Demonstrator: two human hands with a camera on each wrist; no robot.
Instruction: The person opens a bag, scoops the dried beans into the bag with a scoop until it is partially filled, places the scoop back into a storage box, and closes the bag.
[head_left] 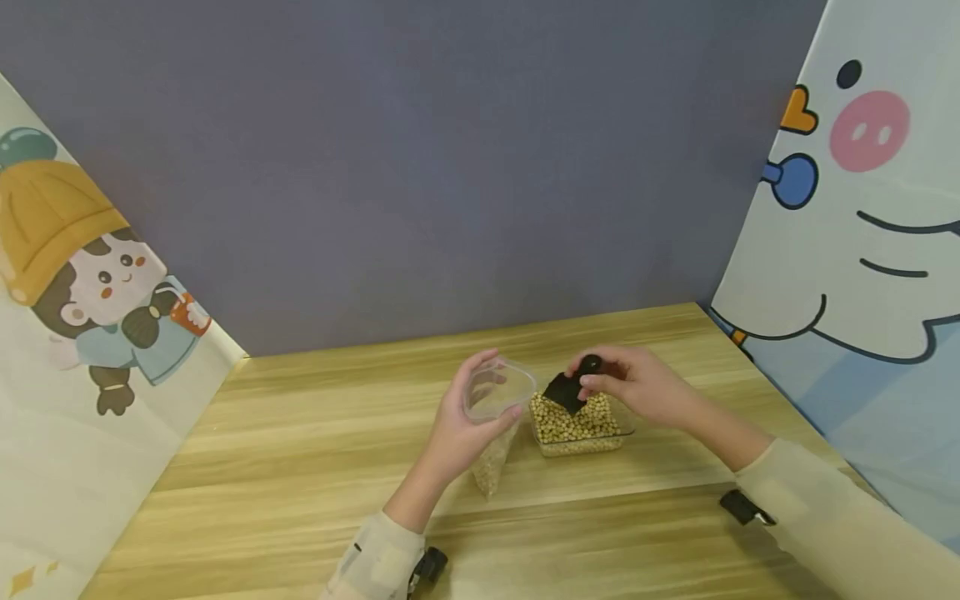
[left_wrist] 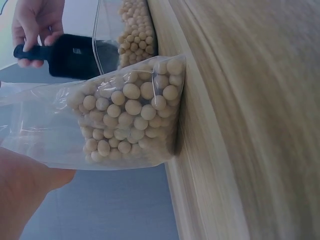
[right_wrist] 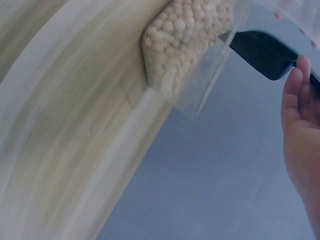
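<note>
My left hand (head_left: pixel 467 421) grips the open mouth of a clear plastic bag (head_left: pixel 491 467), fingers and thumb spread around its rim. Soybeans (left_wrist: pixel 132 112) fill the lower part of the bag, whose bottom touches the table. Just right of it stands a clear plastic box (head_left: pixel 585 452) of soybeans (head_left: pixel 573 427). A small black scoop (head_left: pixel 564 393) is in my right hand (head_left: pixel 633 382), pinched by its handle. The scoop is tilted over the box, its blade end by the beans in the right wrist view. Whether it carries any beans is hidden.
The wood-grain table (head_left: pixel 300 467) extends around the box and bag. A grey panel (head_left: pixel 420 183) rises behind it, with cartoon-printed cloths at the left and right. A black clip-like device (head_left: pixel 742 507) is by the right sleeve.
</note>
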